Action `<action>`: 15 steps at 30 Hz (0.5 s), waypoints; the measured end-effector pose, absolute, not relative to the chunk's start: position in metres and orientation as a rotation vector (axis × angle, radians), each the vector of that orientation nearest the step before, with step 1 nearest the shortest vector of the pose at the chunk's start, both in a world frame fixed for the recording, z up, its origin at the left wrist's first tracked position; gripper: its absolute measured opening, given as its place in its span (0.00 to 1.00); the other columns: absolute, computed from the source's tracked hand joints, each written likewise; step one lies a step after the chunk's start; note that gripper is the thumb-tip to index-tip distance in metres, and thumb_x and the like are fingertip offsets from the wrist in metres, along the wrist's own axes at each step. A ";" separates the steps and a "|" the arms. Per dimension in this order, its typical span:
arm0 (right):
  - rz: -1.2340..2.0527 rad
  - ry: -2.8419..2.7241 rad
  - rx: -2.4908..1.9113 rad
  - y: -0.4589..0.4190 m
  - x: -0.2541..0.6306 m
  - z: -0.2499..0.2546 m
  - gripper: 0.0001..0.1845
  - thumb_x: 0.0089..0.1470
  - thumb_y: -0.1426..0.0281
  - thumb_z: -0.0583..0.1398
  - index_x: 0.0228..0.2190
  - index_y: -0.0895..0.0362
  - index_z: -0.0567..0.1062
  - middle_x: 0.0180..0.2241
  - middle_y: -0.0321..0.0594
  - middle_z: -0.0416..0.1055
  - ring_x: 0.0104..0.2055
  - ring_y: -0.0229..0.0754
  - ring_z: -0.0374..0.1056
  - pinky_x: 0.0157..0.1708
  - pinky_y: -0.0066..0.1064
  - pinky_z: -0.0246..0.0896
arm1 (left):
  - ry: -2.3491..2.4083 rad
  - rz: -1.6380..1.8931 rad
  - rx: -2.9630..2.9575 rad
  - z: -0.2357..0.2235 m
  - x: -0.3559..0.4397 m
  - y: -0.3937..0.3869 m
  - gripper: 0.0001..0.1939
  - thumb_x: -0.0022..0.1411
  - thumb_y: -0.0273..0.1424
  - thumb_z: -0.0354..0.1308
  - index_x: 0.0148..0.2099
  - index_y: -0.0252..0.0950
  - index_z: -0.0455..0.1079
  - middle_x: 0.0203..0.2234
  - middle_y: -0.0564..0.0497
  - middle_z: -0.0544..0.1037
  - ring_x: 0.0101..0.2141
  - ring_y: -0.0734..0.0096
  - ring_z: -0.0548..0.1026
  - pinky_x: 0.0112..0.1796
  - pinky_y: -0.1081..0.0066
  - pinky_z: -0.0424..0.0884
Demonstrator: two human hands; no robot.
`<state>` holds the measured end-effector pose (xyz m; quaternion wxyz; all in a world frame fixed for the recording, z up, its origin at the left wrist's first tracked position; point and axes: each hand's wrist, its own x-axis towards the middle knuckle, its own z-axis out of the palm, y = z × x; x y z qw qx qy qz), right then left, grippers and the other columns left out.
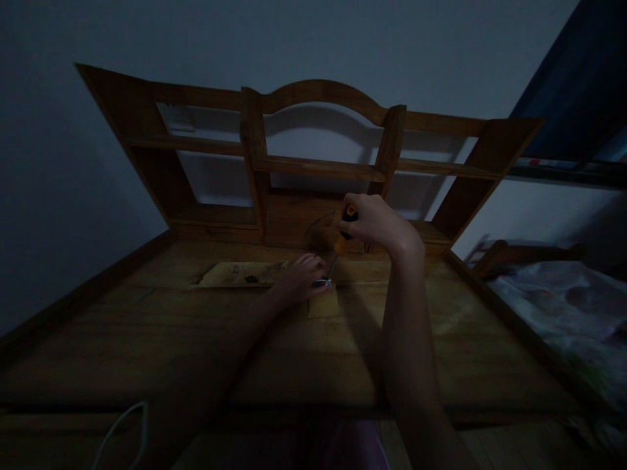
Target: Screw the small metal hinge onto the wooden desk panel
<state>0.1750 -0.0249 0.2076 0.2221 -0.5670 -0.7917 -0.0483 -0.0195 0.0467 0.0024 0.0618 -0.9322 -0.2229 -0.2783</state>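
My right hand (367,219) is wrapped round the orange and black handle of a screwdriver (341,244), which tilts with its thin shaft running down and left. The shaft ends at a small shiny metal piece (323,282), too small and dark to name. On that piece my left hand (306,277) presses with its fingers closed round it. Beneath the piece, a small pale wooden block or card (323,305) lies on the wooden desktop (196,339). Left of it, a longer pale board (240,274) with dark marks lies partly behind my left hand.
A wooden shelf unit (318,168) with several compartments stands along the back of the desktop. A white cable loop (144,418) hangs at the front left. To the right is a bed-like frame with crumpled plastic-looking sheeting (563,307). The room is dim.
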 end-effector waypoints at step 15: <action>-0.120 -2.175 -1.592 -0.022 0.177 0.206 0.06 0.54 0.70 0.63 0.36 0.57 0.74 0.36 0.45 0.75 0.37 0.46 0.70 0.39 0.37 0.63 | -0.632 -0.820 -2.820 0.002 -0.021 0.046 0.13 0.70 0.42 0.59 0.46 0.39 0.78 0.46 0.46 0.76 0.50 0.60 0.72 0.57 0.54 0.67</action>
